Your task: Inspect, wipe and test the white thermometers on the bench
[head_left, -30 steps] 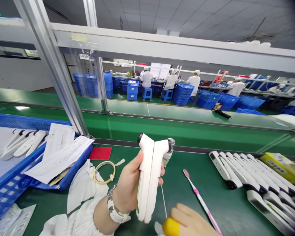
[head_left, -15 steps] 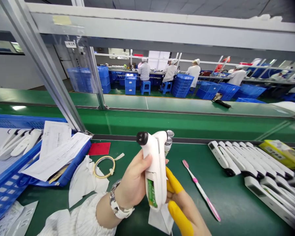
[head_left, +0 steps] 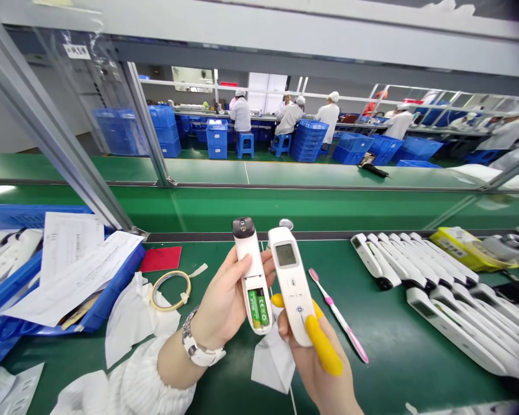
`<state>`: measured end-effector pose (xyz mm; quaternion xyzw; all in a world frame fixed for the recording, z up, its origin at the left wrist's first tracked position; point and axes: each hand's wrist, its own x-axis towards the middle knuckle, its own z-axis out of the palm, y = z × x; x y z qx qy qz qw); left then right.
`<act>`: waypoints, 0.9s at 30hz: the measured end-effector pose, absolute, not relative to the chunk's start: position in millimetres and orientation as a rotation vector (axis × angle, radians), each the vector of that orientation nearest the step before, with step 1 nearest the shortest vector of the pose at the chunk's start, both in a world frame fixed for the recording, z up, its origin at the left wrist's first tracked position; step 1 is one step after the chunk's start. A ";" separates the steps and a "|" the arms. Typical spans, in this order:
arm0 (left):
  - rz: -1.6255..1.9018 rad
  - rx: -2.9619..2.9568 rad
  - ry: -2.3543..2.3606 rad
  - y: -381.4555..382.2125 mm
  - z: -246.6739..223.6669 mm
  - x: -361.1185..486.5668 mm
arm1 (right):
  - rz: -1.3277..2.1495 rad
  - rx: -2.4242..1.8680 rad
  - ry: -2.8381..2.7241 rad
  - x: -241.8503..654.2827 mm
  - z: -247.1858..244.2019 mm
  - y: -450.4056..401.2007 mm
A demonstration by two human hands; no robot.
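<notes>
Head view: left hand (head_left: 227, 300) closed round the open-backed device (head_left: 255, 270), two green batteries (head_left: 263, 305) exposed below the thumb. Right hand (head_left: 313, 369) clasps the screened device (head_left: 292, 288), just right of that grip. Tipping the left could spill batteries (nothing covers them); crowding could scuff both.

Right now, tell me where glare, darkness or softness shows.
Head view: white glare at far left on the green strip; head view: upper-right corner darkened; head view: distant workers look softer than the batteries and screen, both fairly crisp.
</notes>
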<state>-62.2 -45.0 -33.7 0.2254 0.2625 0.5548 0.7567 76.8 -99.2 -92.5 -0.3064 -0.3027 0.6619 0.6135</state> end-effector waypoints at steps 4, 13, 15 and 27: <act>1.194 0.391 0.594 -43.5 -30.5 -63.6 | 1.507 -0.675 -0.667 77.5 -88.5 -100.3; 1.153 0.298 0.618 -45.8 -28.3 -64.2 | 1.504 -0.715 -0.822 83.8 -88.5 -100.8; 1.140 0.300 0.626 -45.8 -28.9 -64.8 | 1.512 -0.771 -0.847 85.0 -87.7 -99.2; 1.097 0.616 0.472 -45.9 -44.3 -59.3 | 1.639 -0.744 -0.923 79.3 -84.6 -100.0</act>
